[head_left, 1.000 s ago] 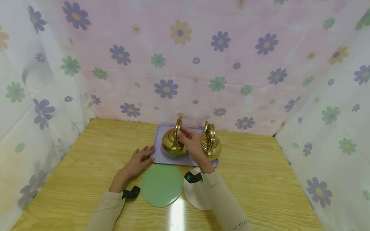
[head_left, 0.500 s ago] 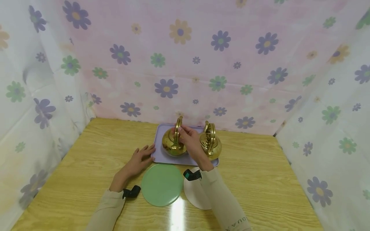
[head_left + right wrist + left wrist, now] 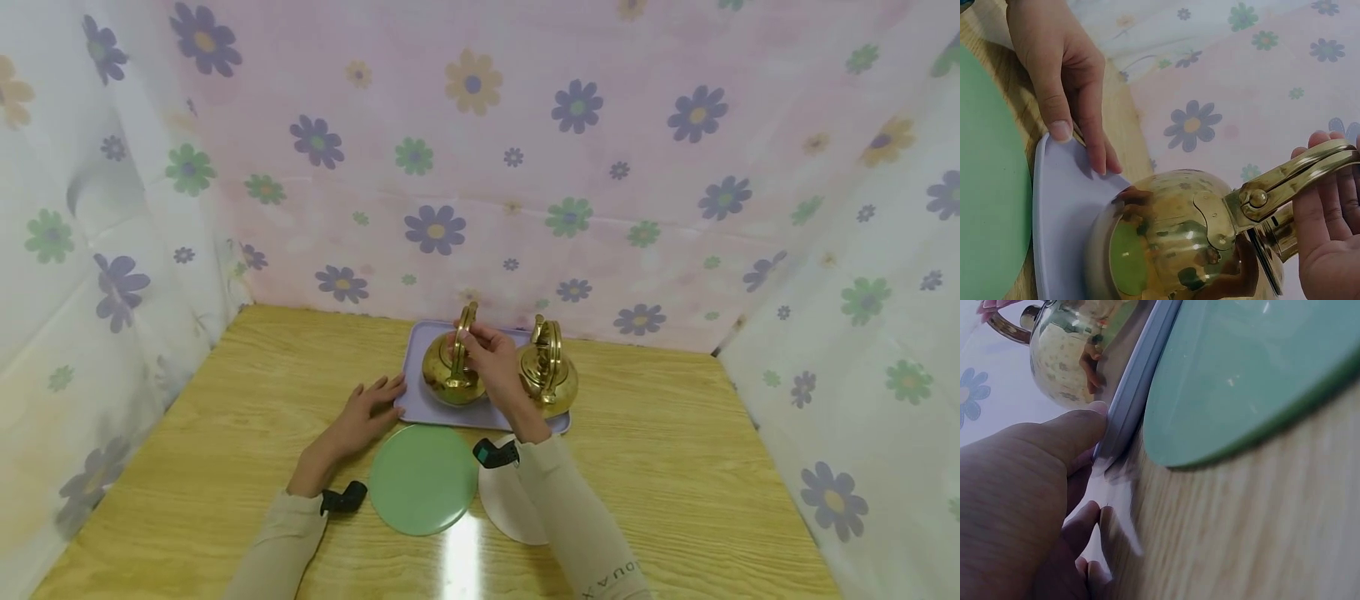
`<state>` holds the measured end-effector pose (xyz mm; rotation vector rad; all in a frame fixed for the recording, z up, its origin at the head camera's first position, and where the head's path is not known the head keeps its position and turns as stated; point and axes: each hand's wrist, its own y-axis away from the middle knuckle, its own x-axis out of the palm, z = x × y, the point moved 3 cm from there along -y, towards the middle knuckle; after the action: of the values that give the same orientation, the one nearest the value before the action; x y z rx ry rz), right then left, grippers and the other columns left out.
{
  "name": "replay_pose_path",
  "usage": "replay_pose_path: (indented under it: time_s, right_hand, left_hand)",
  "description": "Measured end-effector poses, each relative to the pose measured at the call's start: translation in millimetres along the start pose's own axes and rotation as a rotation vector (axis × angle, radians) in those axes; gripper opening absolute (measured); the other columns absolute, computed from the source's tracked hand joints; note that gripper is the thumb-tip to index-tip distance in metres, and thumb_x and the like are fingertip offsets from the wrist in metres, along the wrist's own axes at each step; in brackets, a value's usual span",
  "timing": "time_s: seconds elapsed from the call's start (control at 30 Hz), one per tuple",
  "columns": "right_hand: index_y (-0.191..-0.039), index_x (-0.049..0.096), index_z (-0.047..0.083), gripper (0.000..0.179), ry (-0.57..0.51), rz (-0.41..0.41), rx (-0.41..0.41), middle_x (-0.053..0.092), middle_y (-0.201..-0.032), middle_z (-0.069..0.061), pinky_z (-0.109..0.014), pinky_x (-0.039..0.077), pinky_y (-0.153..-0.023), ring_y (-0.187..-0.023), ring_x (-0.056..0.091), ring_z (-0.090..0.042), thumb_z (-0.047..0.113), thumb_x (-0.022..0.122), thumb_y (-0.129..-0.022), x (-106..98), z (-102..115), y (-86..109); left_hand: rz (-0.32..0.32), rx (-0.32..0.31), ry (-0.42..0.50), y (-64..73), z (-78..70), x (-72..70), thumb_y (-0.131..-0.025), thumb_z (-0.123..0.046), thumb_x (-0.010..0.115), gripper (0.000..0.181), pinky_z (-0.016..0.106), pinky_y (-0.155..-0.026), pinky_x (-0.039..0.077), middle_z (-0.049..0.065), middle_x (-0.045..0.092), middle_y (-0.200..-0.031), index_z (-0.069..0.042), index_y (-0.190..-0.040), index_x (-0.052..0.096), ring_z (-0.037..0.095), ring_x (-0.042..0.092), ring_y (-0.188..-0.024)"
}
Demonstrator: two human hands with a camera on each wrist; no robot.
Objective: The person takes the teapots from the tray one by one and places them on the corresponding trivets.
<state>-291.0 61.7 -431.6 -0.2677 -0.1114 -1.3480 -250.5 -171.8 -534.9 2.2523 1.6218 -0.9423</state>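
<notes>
Two shiny gold kettles stand on a lilac tray [image 3: 429, 412] in the head view. My right hand [image 3: 497, 368] is at the upright handle of the left kettle [image 3: 438, 372], its fingers passing behind the handle and the thumb at the front; the right wrist view shows these fingers [image 3: 1332, 203] against the handle [image 3: 1300, 178]. The right kettle [image 3: 564, 390] stands beside my right wrist. My left hand [image 3: 366, 418] touches the tray's left edge with extended fingers. Its thumb [image 3: 1088, 425] meets the tray rim [image 3: 1138, 381] in the left wrist view.
In front of the tray lies a green round plate [image 3: 423, 479]. A white round piece [image 3: 504, 504] lies to its right, partly under my right forearm. The table [image 3: 675, 467] has a wood-grain top, and flowered cloth [image 3: 510, 208] hangs behind it and along both sides.
The whole head view has shifted very slightly. Both hands, the kettles and the tray keep nearly the same places.
</notes>
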Motion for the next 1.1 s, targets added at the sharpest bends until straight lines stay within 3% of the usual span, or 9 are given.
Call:
replay_pose_path:
  time_s: [0.2,0.33,0.57,0.73,0.9,0.97,1.1]
  right_hand:
    - [-0.127,0.066,-0.007,0.029,0.045,-0.054,-0.047,0.069,-0.111,-0.033,-0.027,0.062,-0.071,-0.083,0.073,-0.017,0.008,0.060,-0.103,2,-5,1.7]
    - [-0.127,0.067,-0.007,0.029,0.029,-0.094,-0.069,0.065,-0.114,-0.040,-0.027,0.062,-0.072,-0.081,0.073,-0.017,0.006,0.061,-0.102,4,-8,3.1]
    - [-0.123,0.068,-0.009,0.027,0.016,-0.149,-0.107,0.065,-0.110,-0.041,-0.029,0.063,-0.072,-0.082,0.074,-0.024,0.004,0.062,-0.101,9,-8,3.1]
    - [-0.121,0.068,-0.011,0.025,0.003,-0.174,-0.160,0.066,-0.104,-0.040,-0.029,0.062,-0.072,-0.077,0.072,-0.021,0.003,0.060,-0.102,13,-6,3.2]
    - [-0.118,0.069,-0.013,0.024,0.013,-0.211,-0.191,0.073,-0.090,-0.019,-0.026,0.061,-0.068,-0.072,0.070,-0.016,0.002,0.060,-0.101,16,-7,4.3]
    - [-0.117,0.070,-0.012,0.024,0.030,-0.234,-0.203,0.073,-0.089,-0.022,-0.025,0.061,-0.068,-0.071,0.070,-0.015,0.003,0.061,-0.101,17,-9,5.3]
    - [-0.113,0.072,-0.012,0.023,0.055,-0.271,-0.224,0.067,-0.097,-0.041,-0.024,0.060,-0.066,-0.068,0.069,-0.014,0.004,0.062,-0.101,20,-11,6.2]
  left_hand:
    - [0.006,-0.014,0.002,0.5,3.8,2.1,-0.101,-0.018,0.063,0.050,0.071,-0.119,-0.001,0.018,0.039,-0.160,0.005,-0.145,0.052,0.049,0.024,-0.150]
    - [0.010,-0.026,0.007,0.8,5.4,3.6,-0.102,-0.019,0.063,0.050,0.070,-0.120,-0.002,0.016,0.038,-0.161,0.003,-0.146,0.052,0.048,0.023,-0.151]
    - [-0.004,-0.011,0.000,-0.5,4.8,2.3,-0.101,-0.017,0.064,0.049,0.070,-0.119,-0.001,0.018,0.040,-0.159,0.005,-0.144,0.053,0.049,0.025,-0.150]
    - [-0.004,-0.008,-0.009,-2.8,5.3,0.6,-0.101,-0.017,0.063,0.049,0.070,-0.120,0.000,0.017,0.040,-0.159,0.004,-0.145,0.052,0.049,0.025,-0.150]
    - [-0.002,-0.012,-0.002,-1.9,5.3,0.5,-0.101,-0.016,0.064,0.050,0.069,-0.120,-0.001,0.017,0.040,-0.159,0.005,-0.145,0.051,0.049,0.026,-0.150]
    - [0.002,-0.013,-0.002,-1.2,5.3,1.3,-0.101,-0.017,0.063,0.051,0.069,-0.120,-0.001,0.017,0.040,-0.159,0.005,-0.145,0.051,0.049,0.026,-0.150]
    - [0.000,-0.019,-0.010,0.7,5.0,2.0,-0.101,-0.018,0.063,0.051,0.069,-0.120,-0.001,0.016,0.041,-0.159,0.004,-0.145,0.051,0.049,0.026,-0.150]
